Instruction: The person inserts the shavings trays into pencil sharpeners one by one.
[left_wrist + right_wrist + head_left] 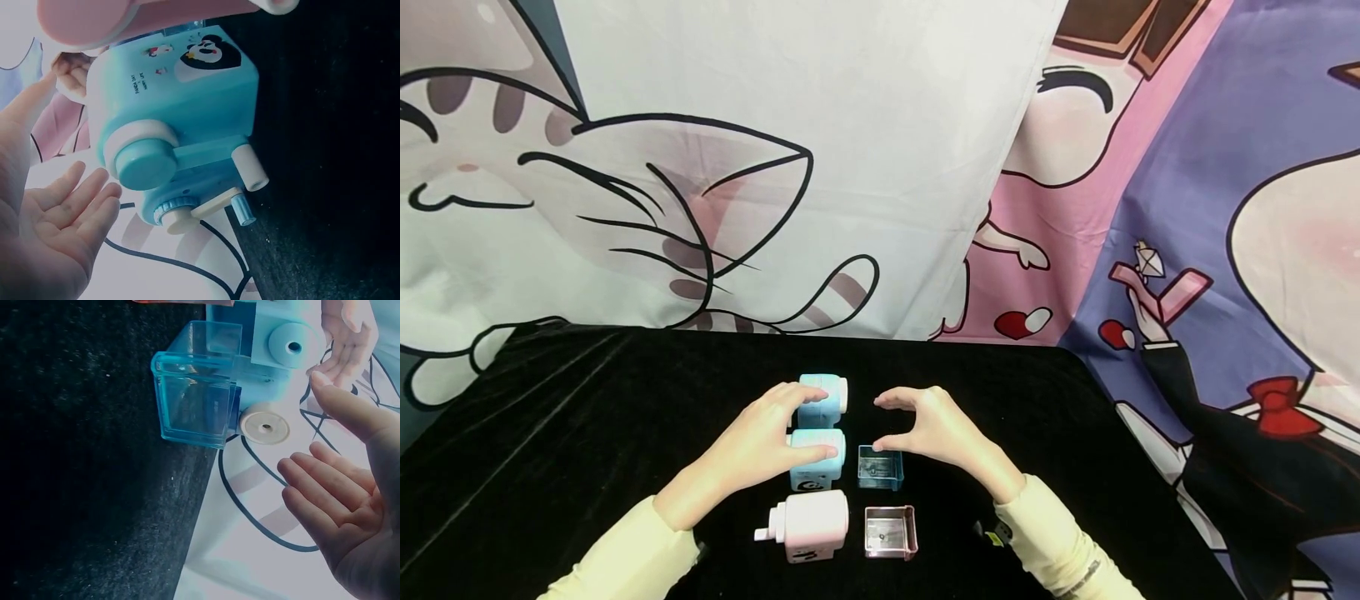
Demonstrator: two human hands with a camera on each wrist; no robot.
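Observation:
Three hand-crank pencil sharpeners stand in a column on the black cloth: a pink one point(817, 525) nearest, a light blue one with a panda picture point(181, 94) in the middle, and another blue one point(822, 408) at the back. My left hand point(767, 437) hovers over the two blue sharpeners, thumb and fingers spread, overlapping them in the head view. Across from it, my right hand point(936, 425) holds nothing, its fingers apart above a clear blue shavings drawer point(194, 394). A clear pink drawer point(891, 532) lies beside the pink sharpener.
Black cloth point(625, 433) covers the table. A printed curtain point(887, 167) with cartoon figures hangs along its back edge and right side. In the left wrist view, crank handles point(250, 167) jut out from the blue sharpeners.

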